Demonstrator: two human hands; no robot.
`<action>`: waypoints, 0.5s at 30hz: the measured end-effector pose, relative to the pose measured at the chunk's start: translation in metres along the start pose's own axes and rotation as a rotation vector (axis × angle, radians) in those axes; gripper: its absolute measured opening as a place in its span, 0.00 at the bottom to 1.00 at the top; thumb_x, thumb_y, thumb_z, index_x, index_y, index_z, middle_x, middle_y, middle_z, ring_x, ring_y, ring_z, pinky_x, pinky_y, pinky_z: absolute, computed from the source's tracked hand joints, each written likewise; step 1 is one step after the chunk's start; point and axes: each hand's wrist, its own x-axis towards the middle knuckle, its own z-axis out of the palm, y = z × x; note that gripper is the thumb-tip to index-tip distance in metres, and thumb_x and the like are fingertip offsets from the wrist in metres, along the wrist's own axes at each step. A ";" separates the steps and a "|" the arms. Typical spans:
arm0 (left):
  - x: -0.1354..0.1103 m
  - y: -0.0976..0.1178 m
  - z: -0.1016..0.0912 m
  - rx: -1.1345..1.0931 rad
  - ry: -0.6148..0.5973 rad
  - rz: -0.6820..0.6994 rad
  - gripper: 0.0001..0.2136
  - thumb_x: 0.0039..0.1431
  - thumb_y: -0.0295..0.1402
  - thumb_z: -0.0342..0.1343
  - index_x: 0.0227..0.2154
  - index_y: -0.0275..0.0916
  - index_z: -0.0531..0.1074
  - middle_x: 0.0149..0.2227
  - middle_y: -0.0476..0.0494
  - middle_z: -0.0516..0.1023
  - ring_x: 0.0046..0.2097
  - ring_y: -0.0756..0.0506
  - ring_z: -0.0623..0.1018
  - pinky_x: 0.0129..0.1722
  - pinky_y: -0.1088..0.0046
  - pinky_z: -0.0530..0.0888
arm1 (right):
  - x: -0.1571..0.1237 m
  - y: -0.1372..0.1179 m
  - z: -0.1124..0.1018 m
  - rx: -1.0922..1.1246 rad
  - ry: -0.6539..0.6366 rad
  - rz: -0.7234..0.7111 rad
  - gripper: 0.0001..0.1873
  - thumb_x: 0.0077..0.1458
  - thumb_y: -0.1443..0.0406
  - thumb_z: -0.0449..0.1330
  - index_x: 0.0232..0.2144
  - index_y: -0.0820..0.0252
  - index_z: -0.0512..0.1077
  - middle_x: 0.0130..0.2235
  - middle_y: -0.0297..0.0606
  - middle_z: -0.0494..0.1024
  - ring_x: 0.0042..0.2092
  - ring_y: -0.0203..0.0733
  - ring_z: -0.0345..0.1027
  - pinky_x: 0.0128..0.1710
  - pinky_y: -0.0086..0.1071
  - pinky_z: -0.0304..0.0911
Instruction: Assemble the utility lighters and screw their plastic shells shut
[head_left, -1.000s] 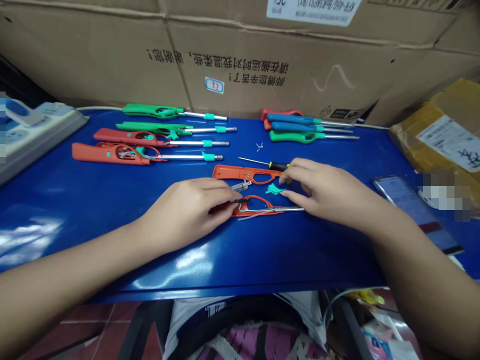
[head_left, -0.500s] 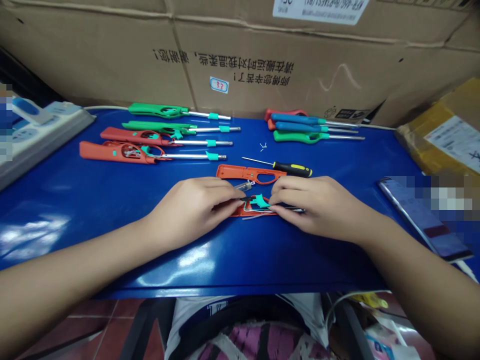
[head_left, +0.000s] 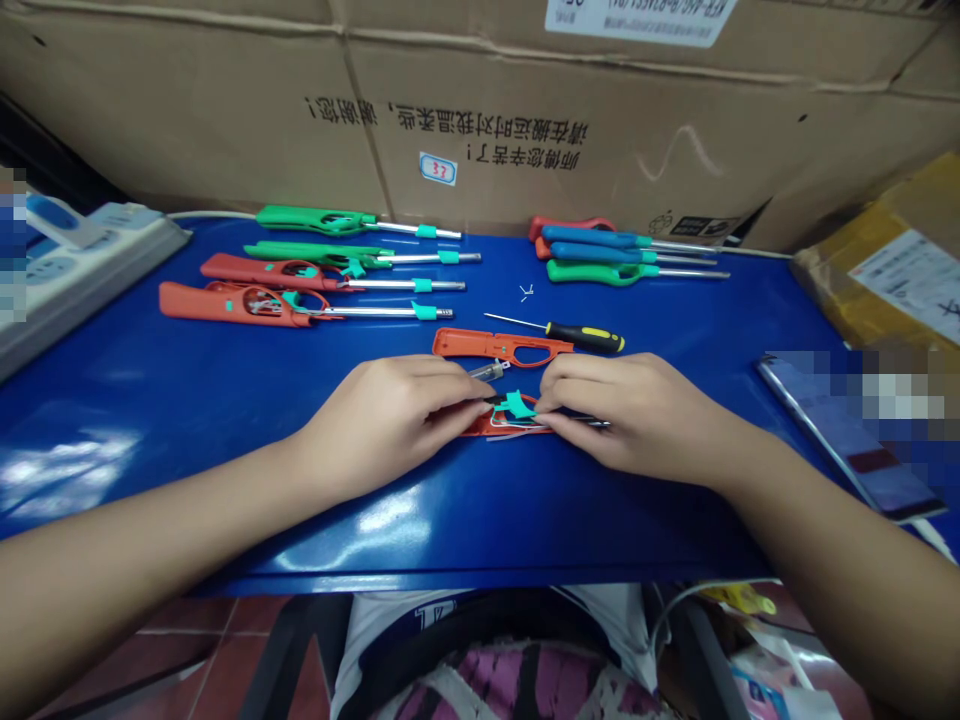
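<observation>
An orange lighter half shell [head_left: 478,426] lies open on the table between my hands, with thin white wires in it. My left hand [head_left: 409,405] pinches a small black part [head_left: 496,399] at the shell's left side. From the right, my right hand [head_left: 622,405] pinches the edge of a teal trigger [head_left: 516,405], which sits against the black part. A metal tube [head_left: 600,423] shows under my right fingers. Just behind my left fingertips lies a clear fuel tank [head_left: 489,372]. The other orange half shell [head_left: 469,344] lies beyond it. My fingertips partly hide the parts.
A screwdriver [head_left: 585,336] lies behind my right hand, near small white bits [head_left: 527,292]. Several open lighters [head_left: 240,303] lie at left, several more lighters [head_left: 600,271] at back right. A cardboard box [head_left: 262,160] borders the back; a phone [head_left: 847,440] lies right, a power strip [head_left: 90,260] left.
The teal trigger has tilted and shifted slightly left, along with my right fingertips. My left fingertips have moved slightly right on the black part. The surrounding things have not moved.
</observation>
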 end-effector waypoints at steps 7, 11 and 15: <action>0.000 -0.002 0.001 -0.020 -0.001 0.003 0.09 0.67 0.28 0.56 0.44 0.36 0.80 0.41 0.44 0.85 0.42 0.45 0.84 0.42 0.71 0.79 | 0.001 -0.004 0.001 0.010 -0.035 0.031 0.12 0.69 0.64 0.52 0.37 0.59 0.73 0.39 0.36 0.79 0.37 0.37 0.72 0.32 0.31 0.56; 0.000 -0.002 0.000 -0.076 0.001 -0.013 0.09 0.67 0.27 0.56 0.44 0.36 0.81 0.41 0.44 0.85 0.42 0.47 0.84 0.42 0.74 0.78 | 0.001 -0.004 0.003 -0.016 -0.031 0.035 0.11 0.69 0.65 0.53 0.36 0.59 0.73 0.38 0.36 0.78 0.36 0.37 0.72 0.31 0.32 0.55; 0.000 -0.002 -0.001 -0.135 0.009 -0.024 0.08 0.66 0.29 0.59 0.43 0.37 0.81 0.41 0.45 0.85 0.41 0.48 0.84 0.42 0.76 0.79 | 0.001 -0.001 0.004 -0.022 -0.027 0.013 0.11 0.69 0.66 0.51 0.37 0.60 0.73 0.39 0.36 0.78 0.36 0.37 0.71 0.31 0.32 0.55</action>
